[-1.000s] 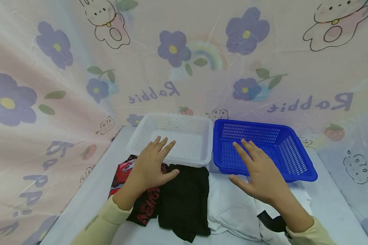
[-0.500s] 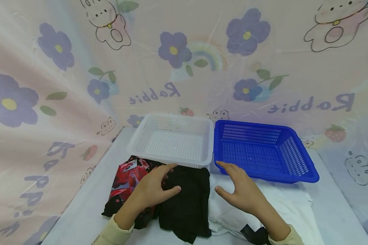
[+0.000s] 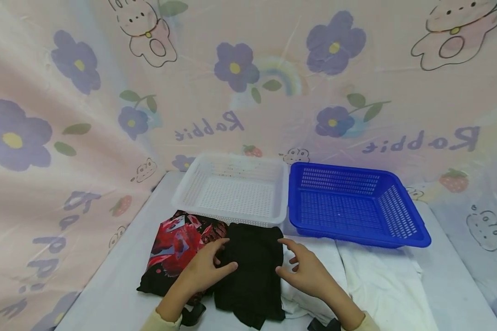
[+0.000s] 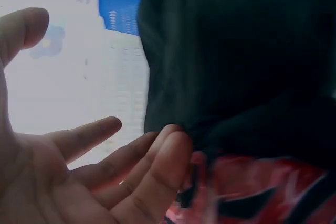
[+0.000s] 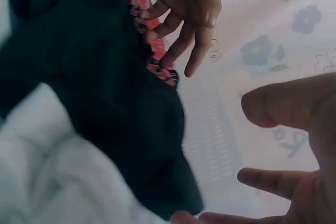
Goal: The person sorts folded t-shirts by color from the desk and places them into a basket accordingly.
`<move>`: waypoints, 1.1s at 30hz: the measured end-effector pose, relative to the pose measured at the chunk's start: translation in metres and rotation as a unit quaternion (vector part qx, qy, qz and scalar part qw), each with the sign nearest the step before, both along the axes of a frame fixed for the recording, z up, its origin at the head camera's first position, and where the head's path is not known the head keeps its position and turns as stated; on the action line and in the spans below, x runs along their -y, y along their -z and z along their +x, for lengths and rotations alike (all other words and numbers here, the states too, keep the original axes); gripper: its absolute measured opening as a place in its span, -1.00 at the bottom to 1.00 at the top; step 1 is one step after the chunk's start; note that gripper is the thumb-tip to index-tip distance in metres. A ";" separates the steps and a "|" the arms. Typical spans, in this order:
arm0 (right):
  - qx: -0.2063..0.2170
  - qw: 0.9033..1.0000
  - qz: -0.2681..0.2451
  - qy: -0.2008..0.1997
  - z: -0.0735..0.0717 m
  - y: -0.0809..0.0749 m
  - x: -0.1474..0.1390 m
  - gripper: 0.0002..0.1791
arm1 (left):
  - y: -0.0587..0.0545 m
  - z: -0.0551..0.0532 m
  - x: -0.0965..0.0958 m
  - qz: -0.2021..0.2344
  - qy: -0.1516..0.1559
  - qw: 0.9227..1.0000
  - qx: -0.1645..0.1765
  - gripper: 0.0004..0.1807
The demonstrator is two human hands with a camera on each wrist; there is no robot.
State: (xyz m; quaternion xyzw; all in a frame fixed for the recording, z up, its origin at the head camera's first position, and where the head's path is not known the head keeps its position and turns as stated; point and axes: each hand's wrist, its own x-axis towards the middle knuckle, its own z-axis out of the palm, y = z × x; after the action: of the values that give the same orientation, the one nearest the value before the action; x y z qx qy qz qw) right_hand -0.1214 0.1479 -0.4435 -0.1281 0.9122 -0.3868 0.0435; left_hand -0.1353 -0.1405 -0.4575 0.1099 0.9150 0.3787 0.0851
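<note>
head: lit softly and evenly, mostly sharp, faintly glossy on the curtain [image 3: 273,108] | left wrist: washed out at left, sunk nearly to black on the dark cloth [image 4: 236,51] | right wrist: hazy, low in contrast, blurred over the white cloth [image 5: 58,166]

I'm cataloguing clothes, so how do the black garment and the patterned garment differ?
The black garment looks plain; the patterned garment has red and grey print. The black garment lies mostly between the left hand and right hand; the patterned garment lies farther left. Both show black fabric.
</note>
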 end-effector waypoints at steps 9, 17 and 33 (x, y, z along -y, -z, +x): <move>0.023 0.999 -0.004 -0.023 -0.004 0.027 0.009 -0.23 | 0.019 -0.005 0.002 -0.014 -0.017 1.000 0.011 -0.13; -0.001 0.999 0.018 -0.029 -0.009 0.041 0.012 -0.25 | 0.028 -0.010 0.000 -0.021 -0.021 0.999 0.029 -0.07; 0.012 0.998 0.029 -0.054 -0.015 0.049 0.022 -0.19 | 0.027 -0.009 -0.023 -0.065 0.001 0.998 0.013 0.17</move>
State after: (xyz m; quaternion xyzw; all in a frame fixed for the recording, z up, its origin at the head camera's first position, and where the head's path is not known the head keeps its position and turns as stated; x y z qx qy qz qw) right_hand -0.1367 0.1255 -0.4926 -0.1711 0.9143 -0.3586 0.0790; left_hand -0.1440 -0.1177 -0.4844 0.1000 0.9364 0.3198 0.1042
